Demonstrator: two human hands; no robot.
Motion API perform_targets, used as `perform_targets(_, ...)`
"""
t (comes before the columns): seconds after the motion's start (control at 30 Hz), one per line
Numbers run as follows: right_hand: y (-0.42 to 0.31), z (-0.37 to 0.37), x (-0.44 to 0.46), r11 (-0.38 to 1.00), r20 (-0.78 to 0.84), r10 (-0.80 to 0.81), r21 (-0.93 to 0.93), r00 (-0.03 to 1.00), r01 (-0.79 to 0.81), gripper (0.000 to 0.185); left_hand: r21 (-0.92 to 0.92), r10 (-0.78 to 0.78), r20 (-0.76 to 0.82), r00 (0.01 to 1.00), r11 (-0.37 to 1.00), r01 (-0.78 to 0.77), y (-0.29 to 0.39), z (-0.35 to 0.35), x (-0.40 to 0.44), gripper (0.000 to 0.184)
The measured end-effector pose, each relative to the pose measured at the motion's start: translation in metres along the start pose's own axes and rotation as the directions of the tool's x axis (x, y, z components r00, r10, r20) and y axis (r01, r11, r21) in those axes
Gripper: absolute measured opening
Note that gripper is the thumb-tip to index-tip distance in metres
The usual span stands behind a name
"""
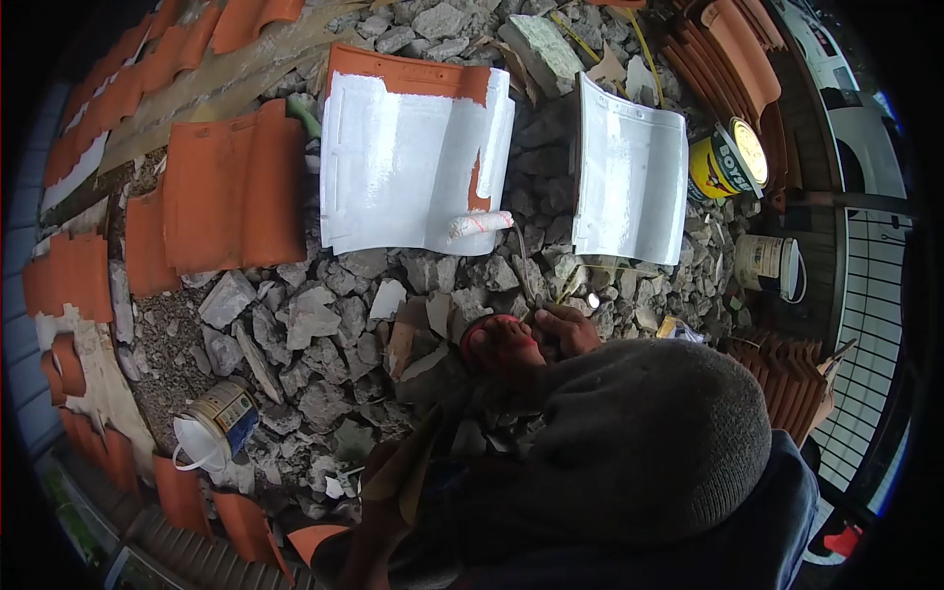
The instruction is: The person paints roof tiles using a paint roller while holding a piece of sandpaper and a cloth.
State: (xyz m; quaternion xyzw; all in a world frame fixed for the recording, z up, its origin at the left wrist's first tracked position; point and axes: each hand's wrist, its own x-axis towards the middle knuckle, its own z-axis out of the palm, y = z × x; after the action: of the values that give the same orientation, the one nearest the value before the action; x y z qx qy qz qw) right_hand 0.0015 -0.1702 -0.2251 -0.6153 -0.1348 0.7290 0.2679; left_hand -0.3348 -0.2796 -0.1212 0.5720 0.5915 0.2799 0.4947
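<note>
My right hand is closed around the handle of a small paint roller. The white-coated roller head rests on the lower right part of a curved roof tile. White paint covers most of that tile; bare orange shows along its top edge and in a narrow patch at the right. To its right lies a second tile, coated white. Low in the view, my left arm is in shadow beside a tan flap-like piece; its fingers cannot be made out.
Broken concrete rubble covers the ground. Unpainted orange tiles lie at left, with stacked tiles at upper right. A yellow-black paint can, a white pail and a tipped pail stand around. My sandalled foot is near my right hand.
</note>
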Motion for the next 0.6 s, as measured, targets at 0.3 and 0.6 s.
perform_targets(0.3,-0.105,0.034,0.098,0.916,-0.11,-0.381,-0.178,0.918,0.359,0.024,0.003,-0.004,-0.007,1.0,1.0,0.004,-0.008,-0.004,-0.008,0.041)
perform_targets(0.6,-0.091,0.056,0.07,0.97,0.017,-0.167,-0.179,0.986,0.168,0.024,0.077,-0.024,0.07,0.997,0.997,0.019,0.005,-0.01,0.007,0.042)
